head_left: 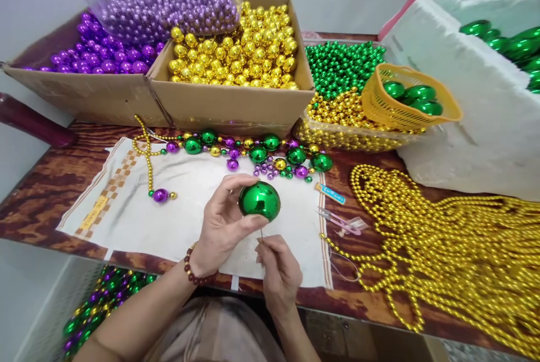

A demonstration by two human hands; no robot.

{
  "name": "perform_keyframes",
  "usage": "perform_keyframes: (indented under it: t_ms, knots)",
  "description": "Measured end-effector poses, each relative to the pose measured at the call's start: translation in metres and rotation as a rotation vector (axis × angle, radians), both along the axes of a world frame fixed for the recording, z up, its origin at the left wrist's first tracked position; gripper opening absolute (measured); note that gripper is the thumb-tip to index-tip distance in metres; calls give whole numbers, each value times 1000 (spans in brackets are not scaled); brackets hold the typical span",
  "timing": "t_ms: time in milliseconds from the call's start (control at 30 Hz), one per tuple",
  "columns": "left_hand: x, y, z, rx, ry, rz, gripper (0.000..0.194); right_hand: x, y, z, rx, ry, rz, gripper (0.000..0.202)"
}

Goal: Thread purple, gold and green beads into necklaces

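Between its thumb and fingers, my left hand holds a large shiny green ball above the white cloth. Just below the ball, my right hand pinches a thin needle that points up at the ball's underside. Behind both hands, a strand of green, purple and gold beads lies along the cloth's back edge. Its gold end with a purple ball rests on the cloth's left part. Whether the needle's tip is inside the ball cannot be made out.
Boxes of purple balls and gold balls stand behind. At right are a yellow basket, a white foam box, gold bead strands, pink scissors and a blue packet. A dark red bottle is at left.
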State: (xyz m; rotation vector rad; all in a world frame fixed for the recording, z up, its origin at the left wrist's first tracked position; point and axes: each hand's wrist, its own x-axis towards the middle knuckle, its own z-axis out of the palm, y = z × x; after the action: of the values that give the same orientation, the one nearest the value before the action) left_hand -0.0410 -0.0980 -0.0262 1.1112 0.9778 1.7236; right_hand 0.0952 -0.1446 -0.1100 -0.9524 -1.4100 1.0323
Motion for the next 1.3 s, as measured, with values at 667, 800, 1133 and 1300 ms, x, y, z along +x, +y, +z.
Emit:
perform_keyframes:
  t_ms: [667,800,1133,1300]
  knots:
    - [-6,8,-2,-100,-163,62,37,-24,4,8,-146,133,-75,18]
    - [-3,0,2,40,45,74,44,-22,3,4,-91,133,22,25]
    - [1,-11,5,57,232,133,54,-17,0,3,-123,144,-51,17]
    - [-2,-4,-1,-74,44,51,44,-16,-4,3,-122,111,-35,17]
